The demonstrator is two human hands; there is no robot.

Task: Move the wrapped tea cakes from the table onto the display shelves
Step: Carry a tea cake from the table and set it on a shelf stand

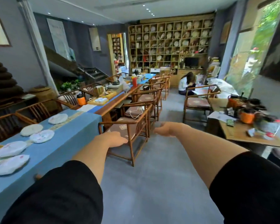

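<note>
- Both arms reach forward from the bottom of the frame in black sleeves, forearms bare, over the grey floor.
- The left hand (116, 139) sits at centre frame in front of a wooden chair (128, 126); its fingers are loosely curled and hold nothing.
- The right hand (166, 128) is just right of centre, slightly higher in the frame; it too is empty, with the fingers loosely bent and pointing toward the left.
- Five wrapped tea cakes (42, 136) lie flat on the blue-clothed table (58, 152) at the left of the frame, running from lower left up toward mid-left.
- The nearest cake (12, 164) lies by the lower left edge; the farthest (58, 118) is toward mid-left.
- All the cakes are well apart from both hands, to the left of the left forearm; neither hand touches the table.
- The display shelves (170, 46) fill the far wall at upper centre, a grid of cubbies, many holding round cakes, far beyond the hands.
- A person (187, 83) sits low near the shelves, right of centre.
</note>
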